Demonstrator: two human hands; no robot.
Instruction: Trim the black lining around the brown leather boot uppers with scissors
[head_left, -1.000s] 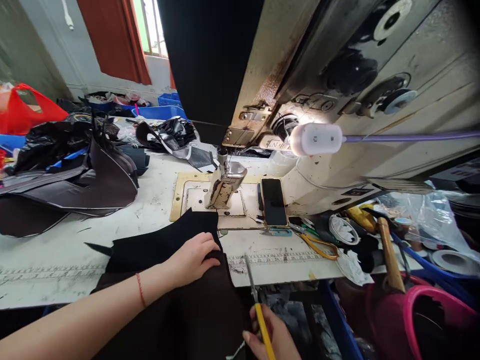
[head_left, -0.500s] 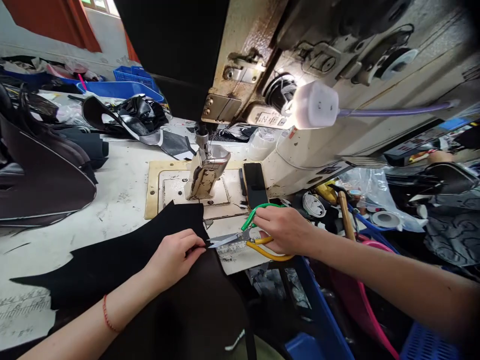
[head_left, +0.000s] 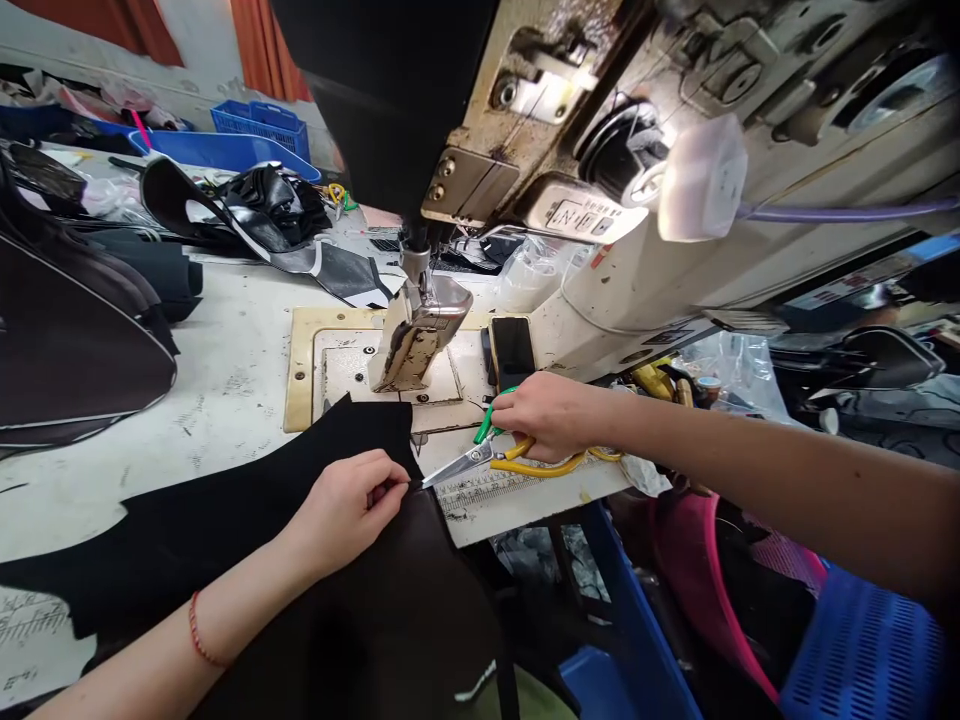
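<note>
My left hand [head_left: 349, 510] pinches the edge of a black fabric piece [head_left: 247, 495], where it meets a dark brown panel [head_left: 420, 600] draped over the table's front edge. In my right hand [head_left: 551, 415] is a pair of scissors [head_left: 465, 460] with one green and one yellow handle. The blades look closed, and their tips touch the seam edge just right of my left fingertips. Behind both hands stands the post [head_left: 421, 345] of a sewing machine [head_left: 517, 110], its needle area above the post.
A phone [head_left: 513, 350] lies beside the machine base. Dark sewn pieces [head_left: 82, 330] stand at the left, with blue crates [head_left: 259, 130] behind. Below the table's right edge are a pink basket [head_left: 712, 590] and a blue basket [head_left: 862, 640]. A lamp [head_left: 701, 180] hangs from the machine.
The scissor blades have closed, and the handles have come together in my right hand. My left hand keeps its pinch at the edge. The camera view has shifted slightly.
</note>
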